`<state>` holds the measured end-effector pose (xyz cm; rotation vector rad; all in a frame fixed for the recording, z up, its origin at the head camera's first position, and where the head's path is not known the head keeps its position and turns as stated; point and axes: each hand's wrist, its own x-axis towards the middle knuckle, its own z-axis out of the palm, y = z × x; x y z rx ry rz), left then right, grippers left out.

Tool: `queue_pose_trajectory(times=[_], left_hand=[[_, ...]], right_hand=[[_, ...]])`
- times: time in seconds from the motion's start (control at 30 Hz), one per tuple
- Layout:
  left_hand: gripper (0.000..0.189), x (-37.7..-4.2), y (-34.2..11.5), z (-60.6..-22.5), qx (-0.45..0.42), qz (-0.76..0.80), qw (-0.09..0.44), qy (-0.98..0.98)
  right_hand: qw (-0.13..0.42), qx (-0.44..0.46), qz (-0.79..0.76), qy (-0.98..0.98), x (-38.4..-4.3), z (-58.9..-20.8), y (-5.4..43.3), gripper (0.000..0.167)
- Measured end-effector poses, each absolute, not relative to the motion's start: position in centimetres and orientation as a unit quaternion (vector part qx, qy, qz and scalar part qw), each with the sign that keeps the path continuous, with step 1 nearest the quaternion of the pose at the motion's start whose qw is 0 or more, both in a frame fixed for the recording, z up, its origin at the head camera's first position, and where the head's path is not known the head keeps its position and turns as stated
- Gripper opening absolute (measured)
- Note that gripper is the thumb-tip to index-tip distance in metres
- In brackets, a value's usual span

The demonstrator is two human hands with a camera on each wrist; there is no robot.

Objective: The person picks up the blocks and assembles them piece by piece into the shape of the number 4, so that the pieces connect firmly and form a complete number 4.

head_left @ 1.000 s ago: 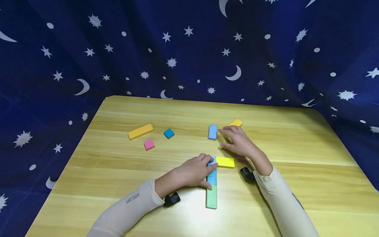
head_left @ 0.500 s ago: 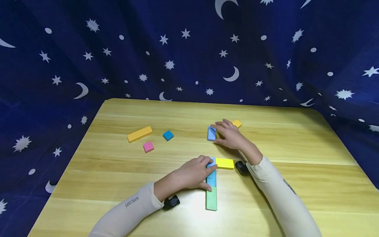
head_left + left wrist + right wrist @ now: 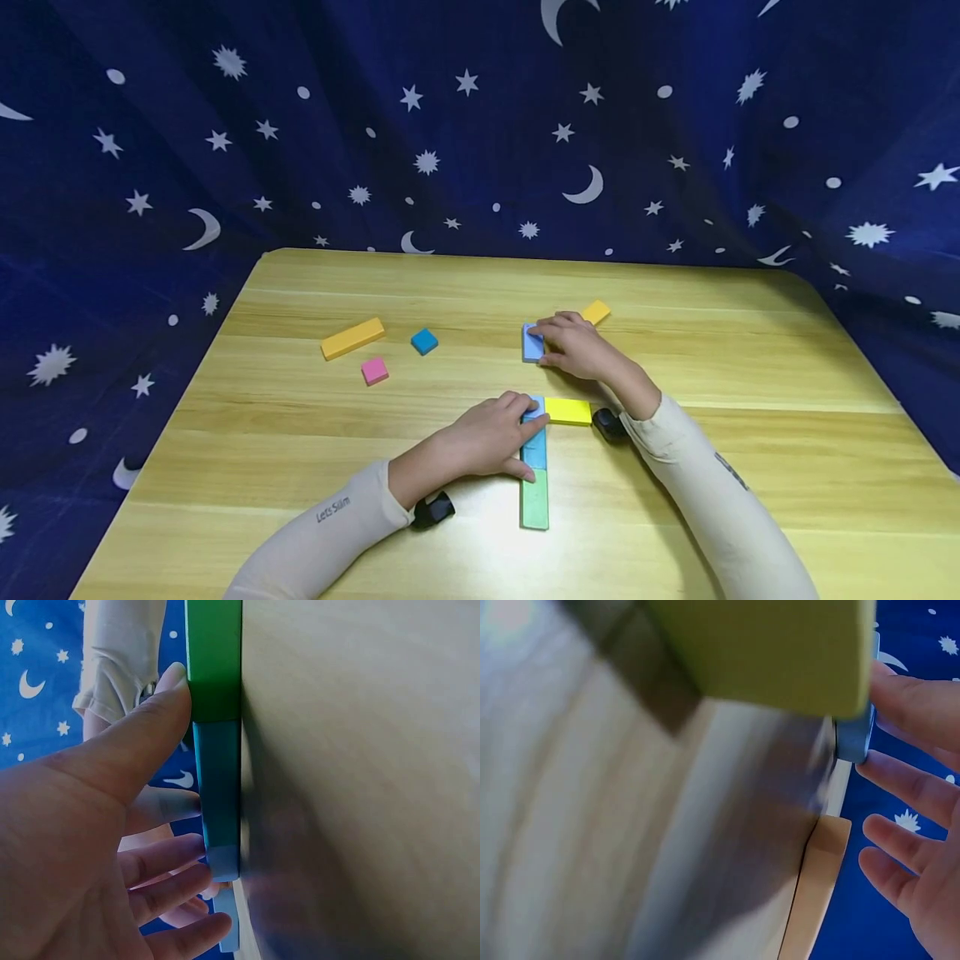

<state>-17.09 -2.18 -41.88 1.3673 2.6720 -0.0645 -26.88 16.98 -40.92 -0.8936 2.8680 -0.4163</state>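
Observation:
In the head view my left hand [image 3: 483, 437] rests on a column of flat blocks, fingers fairly straight. Its thumb touches the green block [image 3: 534, 504]; the other fingertips lie on the light blue block [image 3: 534, 450] and a smaller periwinkle block [image 3: 536, 402], partly hidden, at the far end. Farther back, my right hand [image 3: 577, 346] pinches a periwinkle-blue block [image 3: 532, 346] between thumb and fingers, covering its right side. A bright yellow block [image 3: 567, 411] sticks out right from the column's far end and looms close in the right wrist view.
Behind the right hand lies an orange block [image 3: 597, 312]. On the left are a long orange block [image 3: 352, 338], a small blue square block [image 3: 424, 341] and a pink square block [image 3: 375, 371]. A dark starry cloth [image 3: 450, 125] hangs behind the wooden table [image 3: 262, 417].
My right hand has moved left onto the periwinkle-blue block and taken hold of it; the block has shifted slightly nearer. My left hand has stayed on the column.

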Motion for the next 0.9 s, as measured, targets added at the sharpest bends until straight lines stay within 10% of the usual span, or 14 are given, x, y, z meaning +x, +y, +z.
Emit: queue_pose_trajectory(times=[0.43,0.9], left_hand=[[0.076,-17.2,-2.3,-41.7,0.453,-0.015,0.072,0.888],[0.077,-17.1,-2.3,-41.9,0.450,-0.005,0.082,0.889]], right_hand=[[0.049,-0.273,-0.119,0.953,-27.2,-41.0,16.7,0.051],[0.102,-0.089,-0.175,0.975,-29.1,-41.4,21.5,0.090]])
